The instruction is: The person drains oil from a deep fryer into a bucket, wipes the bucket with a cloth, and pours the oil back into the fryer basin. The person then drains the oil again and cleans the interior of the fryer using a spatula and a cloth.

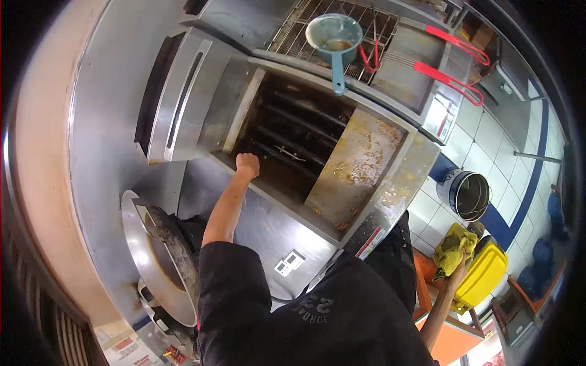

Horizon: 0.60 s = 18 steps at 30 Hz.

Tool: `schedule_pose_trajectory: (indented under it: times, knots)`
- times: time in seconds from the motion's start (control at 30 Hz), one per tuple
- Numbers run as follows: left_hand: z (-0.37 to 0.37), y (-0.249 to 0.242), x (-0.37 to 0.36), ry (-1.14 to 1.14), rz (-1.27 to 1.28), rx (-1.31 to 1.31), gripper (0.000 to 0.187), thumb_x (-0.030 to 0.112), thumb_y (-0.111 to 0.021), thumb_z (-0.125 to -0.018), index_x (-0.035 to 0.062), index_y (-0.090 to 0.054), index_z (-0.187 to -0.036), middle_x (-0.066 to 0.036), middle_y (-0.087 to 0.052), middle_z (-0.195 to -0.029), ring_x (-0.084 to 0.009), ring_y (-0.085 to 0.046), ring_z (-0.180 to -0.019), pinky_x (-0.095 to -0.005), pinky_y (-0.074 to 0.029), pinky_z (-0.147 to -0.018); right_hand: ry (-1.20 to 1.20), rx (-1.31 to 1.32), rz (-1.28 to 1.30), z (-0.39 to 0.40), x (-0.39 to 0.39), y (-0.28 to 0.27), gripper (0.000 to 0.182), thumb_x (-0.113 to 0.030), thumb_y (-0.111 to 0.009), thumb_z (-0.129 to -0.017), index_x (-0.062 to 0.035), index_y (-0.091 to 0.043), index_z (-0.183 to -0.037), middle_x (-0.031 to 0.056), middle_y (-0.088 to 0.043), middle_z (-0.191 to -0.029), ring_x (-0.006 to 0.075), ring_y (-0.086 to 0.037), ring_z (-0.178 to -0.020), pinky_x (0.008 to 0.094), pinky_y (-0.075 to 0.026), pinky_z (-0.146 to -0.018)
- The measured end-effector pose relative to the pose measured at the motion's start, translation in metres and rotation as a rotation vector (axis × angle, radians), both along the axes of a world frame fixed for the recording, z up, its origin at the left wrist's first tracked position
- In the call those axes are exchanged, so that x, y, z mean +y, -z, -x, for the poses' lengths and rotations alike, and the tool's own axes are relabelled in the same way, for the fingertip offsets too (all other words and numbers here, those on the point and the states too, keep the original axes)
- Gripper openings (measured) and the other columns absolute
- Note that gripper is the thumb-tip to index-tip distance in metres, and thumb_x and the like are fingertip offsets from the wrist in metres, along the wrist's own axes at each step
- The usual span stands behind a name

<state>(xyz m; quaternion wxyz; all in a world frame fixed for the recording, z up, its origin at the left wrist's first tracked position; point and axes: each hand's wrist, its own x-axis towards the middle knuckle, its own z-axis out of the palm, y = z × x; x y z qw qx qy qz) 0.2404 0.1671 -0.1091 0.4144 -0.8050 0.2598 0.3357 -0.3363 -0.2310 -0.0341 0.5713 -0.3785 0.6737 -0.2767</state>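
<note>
My left hand (248, 165) is closed in a fist at the near left rim of a deep fryer (390, 201). What its fingers hold, if anything, is hidden. Dark bars of the heating tubes (299, 125) run across the open fryer tank, and brown crumbs cling to the sloped metal plate (360, 165) at its right. Out to the right, my right hand (462, 267) grips a yellow-green cloth (450, 251), bunched up beside a yellow bin (485, 277).
Beyond the tank, a blue-green dipper (334, 39) sits on a wire rack (305, 24) near red-handled baskets (448, 76). A metal bucket (471, 195) stands on the tiled floor (421, 213). At left are a large round pan (146, 262) and a raised steel panel (183, 97).
</note>
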Motion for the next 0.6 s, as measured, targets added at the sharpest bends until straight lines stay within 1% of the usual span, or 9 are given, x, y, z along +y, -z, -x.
schedule_pose_trajectory:
  times: [0.03,0.07,0.17,0.27,0.3,0.33,0.43,0.5,0.6]
  knots:
    - [0.002,-0.009,-0.006,0.041,0.002,0.024,0.028,0.032,-0.058,-0.088,0.0144,-0.071,-0.105,-0.006,-0.069,-0.109,-0.0218,-0.064,-0.106,-0.0345,-0.049,-0.085,-0.003,0.053,0.057,0.004,-0.002,-0.002,0.044,-0.026,-0.061,-0.091,-0.0011,-0.051,-0.127,0.0096,-0.062,-0.106,0.0188,-0.063,-0.083,0.0316,-0.053,-0.07]
    - [0.005,-0.017,-0.01,0.038,0.003,0.02,0.028,0.032,-0.058,-0.088,0.0144,-0.071,-0.105,-0.006,-0.069,-0.109,-0.0218,-0.064,-0.106,-0.0345,-0.049,-0.085,-0.006,0.049,0.058,0.007,-0.003,-0.004,0.044,-0.026,-0.061,-0.091,-0.0011,-0.051,-0.127,0.0096,-0.062,-0.106,0.0188,-0.063,-0.083,0.0316,-0.053,-0.07]
    - [0.016,-0.055,-0.028,-0.024,0.05,0.016,0.034,0.036,-0.054,-0.09,0.0118,-0.07,-0.108,-0.009,-0.067,-0.113,-0.0231,-0.063,-0.108,-0.0352,-0.048,-0.089,0.065,0.035,-0.023,0.005,0.0,-0.01,0.044,-0.028,-0.061,-0.091,-0.0012,-0.053,-0.125,0.009,-0.062,-0.103,0.0195,-0.064,-0.081,0.0325,-0.054,-0.068]
    - [0.039,-0.069,-0.041,-0.032,0.098,0.058,0.035,0.036,-0.053,-0.09,0.0105,-0.07,-0.107,-0.01,-0.067,-0.114,-0.025,-0.063,-0.108,-0.0371,-0.048,-0.089,0.109,0.045,-0.091,0.007,0.0,-0.011,0.043,-0.029,-0.061,-0.091,-0.0015,-0.053,-0.123,0.0082,-0.062,-0.102,0.0198,-0.064,-0.082,0.0329,-0.055,-0.067]
    - [0.044,-0.056,-0.035,0.032,0.115,0.103,0.036,0.037,-0.054,-0.089,0.0093,-0.07,-0.106,-0.011,-0.068,-0.112,-0.026,-0.063,-0.108,-0.0384,-0.048,-0.09,0.096,-0.008,-0.072,0.01,0.002,-0.007,0.042,-0.029,-0.061,-0.091,-0.0021,-0.053,-0.122,0.008,-0.062,-0.101,0.0199,-0.065,-0.082,0.0331,-0.055,-0.067]
    - [0.055,-0.059,-0.042,0.033,0.116,0.101,0.036,0.037,-0.054,-0.089,0.0093,-0.07,-0.106,-0.011,-0.068,-0.112,-0.026,-0.063,-0.108,-0.0384,-0.048,-0.09,0.078,-0.061,-0.056,0.012,0.004,-0.005,0.041,-0.029,-0.061,-0.091,-0.0026,-0.054,-0.122,0.0077,-0.062,-0.101,0.02,-0.065,-0.082,0.0333,-0.055,-0.067]
    - [0.083,-0.06,-0.065,-0.052,0.133,0.125,0.033,0.033,-0.056,-0.086,0.0087,-0.071,-0.104,-0.012,-0.068,-0.11,-0.0264,-0.064,-0.107,-0.0386,-0.048,-0.089,0.085,-0.068,-0.048,0.012,0.007,-0.006,0.039,-0.027,-0.061,-0.091,-0.0031,-0.054,-0.121,0.0084,-0.062,-0.102,0.0205,-0.065,-0.082,0.0342,-0.055,-0.066]
    - [0.091,-0.048,-0.065,-0.021,0.124,0.204,0.042,0.037,-0.046,-0.093,0.0051,-0.07,-0.104,-0.016,-0.068,-0.109,-0.0314,-0.063,-0.106,-0.0425,-0.049,-0.089,0.069,-0.024,-0.045,0.023,0.006,0.001,0.039,-0.027,-0.061,-0.091,-0.0036,-0.054,-0.122,0.0087,-0.062,-0.102,0.021,-0.065,-0.082,0.0345,-0.055,-0.066]
    - [0.1,-0.036,-0.061,-0.051,0.142,0.218,0.041,0.036,-0.046,-0.093,0.0045,-0.071,-0.1,-0.017,-0.068,-0.107,-0.0316,-0.064,-0.104,-0.0422,-0.049,-0.088,0.064,0.031,-0.046,0.024,0.007,0.001,0.04,-0.026,-0.061,-0.091,-0.0044,-0.053,-0.123,0.0091,-0.062,-0.101,0.0215,-0.065,-0.082,0.0347,-0.055,-0.066]
